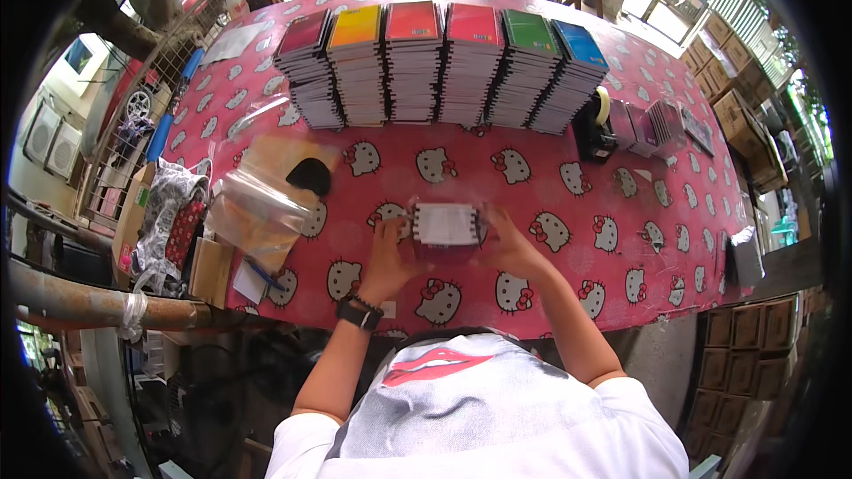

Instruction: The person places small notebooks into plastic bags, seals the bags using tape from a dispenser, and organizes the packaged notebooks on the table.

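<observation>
You look through the left of two fisheye cameras on your head, facing down and forward. Your shirt [461, 408] fills the lower edge, close to the lens; your left hand [388, 259] and right hand [515, 248] come near the centre. Beyond, the tabletop [398, 146] spreads wide, its edges bending within the round, dark-rimmed field.

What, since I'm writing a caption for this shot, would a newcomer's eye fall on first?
Probably the six tall stacks of spiral notebooks, topped with bright covers, lined up across the far half of the pink cat-print tablecloth. Next, near the centre, comes a small spiral-bound bundle between the fingers of the left hand and right hand. Red lips on the white shirt stand out at bottom centre.
</observation>
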The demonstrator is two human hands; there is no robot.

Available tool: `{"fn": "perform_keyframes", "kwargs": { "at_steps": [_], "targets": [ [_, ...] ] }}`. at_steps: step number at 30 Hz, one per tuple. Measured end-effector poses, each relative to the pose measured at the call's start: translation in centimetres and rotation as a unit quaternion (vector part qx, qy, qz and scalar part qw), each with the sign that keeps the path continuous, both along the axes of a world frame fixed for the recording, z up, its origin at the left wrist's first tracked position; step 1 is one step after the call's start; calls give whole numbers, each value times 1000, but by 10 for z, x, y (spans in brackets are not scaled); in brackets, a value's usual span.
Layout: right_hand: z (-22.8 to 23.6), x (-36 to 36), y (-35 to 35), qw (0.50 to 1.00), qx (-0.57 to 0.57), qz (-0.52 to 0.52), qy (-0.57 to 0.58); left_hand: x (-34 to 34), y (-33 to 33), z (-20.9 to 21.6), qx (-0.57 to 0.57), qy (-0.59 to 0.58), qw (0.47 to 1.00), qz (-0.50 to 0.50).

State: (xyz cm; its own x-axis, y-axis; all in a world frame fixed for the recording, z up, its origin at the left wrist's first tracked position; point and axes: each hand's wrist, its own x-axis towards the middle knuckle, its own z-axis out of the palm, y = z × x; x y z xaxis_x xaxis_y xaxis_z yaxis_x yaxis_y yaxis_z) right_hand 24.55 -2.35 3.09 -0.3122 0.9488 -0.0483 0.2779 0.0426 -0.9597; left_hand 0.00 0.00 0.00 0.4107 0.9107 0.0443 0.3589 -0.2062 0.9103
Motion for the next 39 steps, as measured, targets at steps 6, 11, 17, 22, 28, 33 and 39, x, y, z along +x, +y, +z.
{"fn": "perform_keyframes", "kwargs": {
  "at_steps": [6, 11, 17, 22, 28, 33, 39],
  "targets": [
    [11, -26, 3, 996, -27, -62, 58, 21, 18, 17, 83, -88, 992, -45],
    [-11, -13, -10, 984, 130, -120, -31, 23, 3, 3, -14, -211, 977, -24],
    [31, 12, -28, 966, 237, -9, -103, 0, -1, 80, 382, 135, 913, -45],
    [30, 1, -17, 950, 262, 35, -167, -3, -8, 106, 206, -219, 945, 127],
    [38, 3, -6, 944, 233, 116, -203, -16, -17, 53, 276, 102, 954, -57],
    [40, 3, 1, 938, 211, 169, -215, -16, -2, 54, 230, 138, 951, -157],
    [39, 1, 12, 954, 155, 207, -149, -2, 14, 63, 208, 135, 942, -226]
  ]
}}
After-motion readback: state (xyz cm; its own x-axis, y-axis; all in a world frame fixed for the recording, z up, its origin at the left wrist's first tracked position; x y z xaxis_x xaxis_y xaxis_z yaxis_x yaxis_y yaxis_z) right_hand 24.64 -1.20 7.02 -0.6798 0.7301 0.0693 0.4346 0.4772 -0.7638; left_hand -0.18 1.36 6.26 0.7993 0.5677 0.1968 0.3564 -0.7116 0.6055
